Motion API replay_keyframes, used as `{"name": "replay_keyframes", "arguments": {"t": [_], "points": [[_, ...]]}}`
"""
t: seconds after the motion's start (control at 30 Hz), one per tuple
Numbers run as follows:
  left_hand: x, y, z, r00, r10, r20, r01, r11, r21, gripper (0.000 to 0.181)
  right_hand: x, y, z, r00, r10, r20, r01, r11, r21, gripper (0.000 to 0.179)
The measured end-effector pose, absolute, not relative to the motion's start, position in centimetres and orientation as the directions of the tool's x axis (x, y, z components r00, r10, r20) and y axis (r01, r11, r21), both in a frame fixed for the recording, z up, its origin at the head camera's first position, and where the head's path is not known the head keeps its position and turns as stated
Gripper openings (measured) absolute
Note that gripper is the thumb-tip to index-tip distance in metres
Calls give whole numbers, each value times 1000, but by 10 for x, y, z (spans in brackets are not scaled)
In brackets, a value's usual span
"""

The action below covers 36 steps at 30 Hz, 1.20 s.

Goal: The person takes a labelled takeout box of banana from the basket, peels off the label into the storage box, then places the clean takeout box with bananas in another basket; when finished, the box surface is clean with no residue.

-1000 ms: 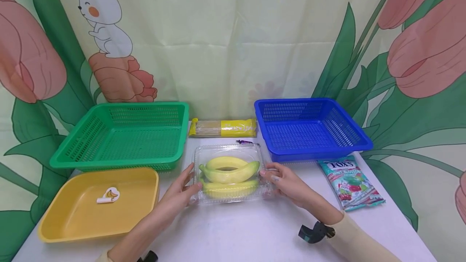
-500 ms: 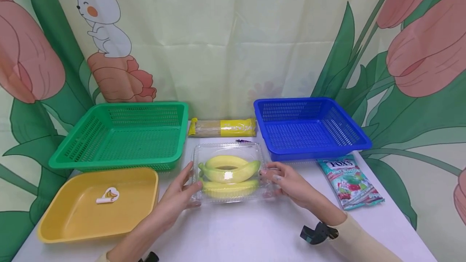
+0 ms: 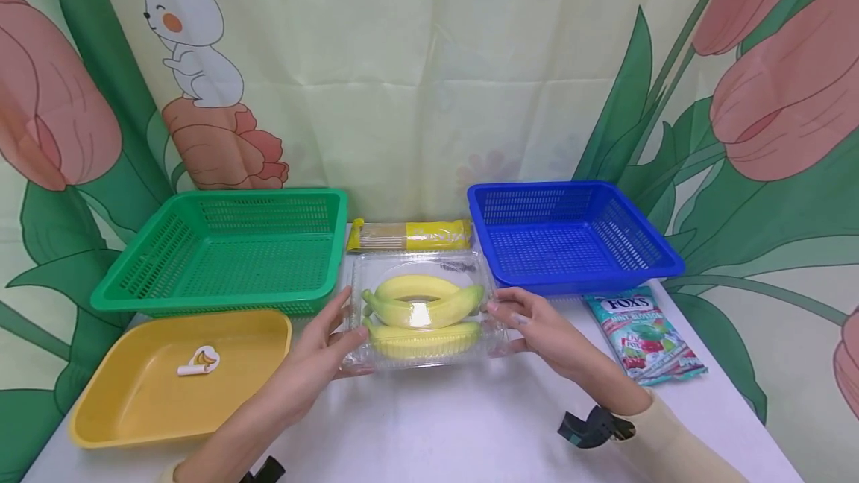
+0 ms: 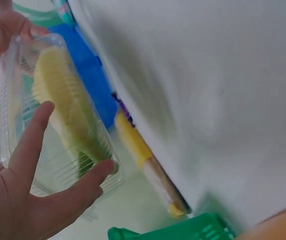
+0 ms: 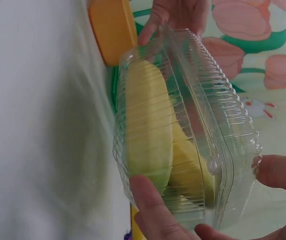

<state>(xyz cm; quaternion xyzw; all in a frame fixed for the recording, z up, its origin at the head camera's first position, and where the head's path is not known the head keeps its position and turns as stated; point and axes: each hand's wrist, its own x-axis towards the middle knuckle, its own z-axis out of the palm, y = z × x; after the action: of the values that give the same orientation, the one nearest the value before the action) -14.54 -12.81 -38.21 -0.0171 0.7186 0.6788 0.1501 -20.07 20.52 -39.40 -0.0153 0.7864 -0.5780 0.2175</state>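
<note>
A clear plastic clamshell box [image 3: 429,362] with several bananas [image 3: 424,341] inside is held between both hands. The left hand [image 3: 315,352] grips its left side, thumb near the front corner; the left wrist view shows the thumb and a finger spread along the ribbed wall. The right hand [image 3: 545,330] holds the opposite side, and in the right wrist view its thumb and fingers press from two faces of the box. Both wrist views show the lid closed and the box raised off the white table [image 5: 43,150], with a shadow below.
Behind stand a green basket [image 3: 326,278] and a blue basket [image 3: 520,288], with a yellow noodle packet [image 3: 439,235] between them. A purple-wrapped small item [image 4: 123,107] lies near the packet. A yellow tray [image 3: 181,434] holds a banana sticker [image 3: 204,358]. A candy bag [image 3: 647,338] lies at right.
The box has risen from the table and shifted slightly away from the person in both hands, and it looks a little larger. The small purple item now shows through the lid.
</note>
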Motion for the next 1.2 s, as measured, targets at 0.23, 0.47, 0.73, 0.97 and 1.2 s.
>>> {"name": "replay_keyframes", "arguments": {"t": [0.23,0.47,0.73,0.97,1.2], "points": [[-147,-135,-366,-961,156,-230,-216,99,971,80,-199,200,-381,-913,-289,-288,205,285,-936,66],[-150,-143,-350,-958,131,-256,-245,92,965,79,-204,193,-370,-922,-306,-237,172,224,-959,64],[-161,-154,-336,-969,143,-203,-191,94,977,76,-216,184,-363,-923,-328,-201,151,171,-974,60],[-175,-165,-331,-969,161,-186,-173,87,981,77,-229,169,-357,-936,-291,-199,166,134,-977,60],[-188,-178,-325,-974,142,-174,-154,143,978,76,-237,156,-351,-941,-293,-169,153,78,-985,57]]}}
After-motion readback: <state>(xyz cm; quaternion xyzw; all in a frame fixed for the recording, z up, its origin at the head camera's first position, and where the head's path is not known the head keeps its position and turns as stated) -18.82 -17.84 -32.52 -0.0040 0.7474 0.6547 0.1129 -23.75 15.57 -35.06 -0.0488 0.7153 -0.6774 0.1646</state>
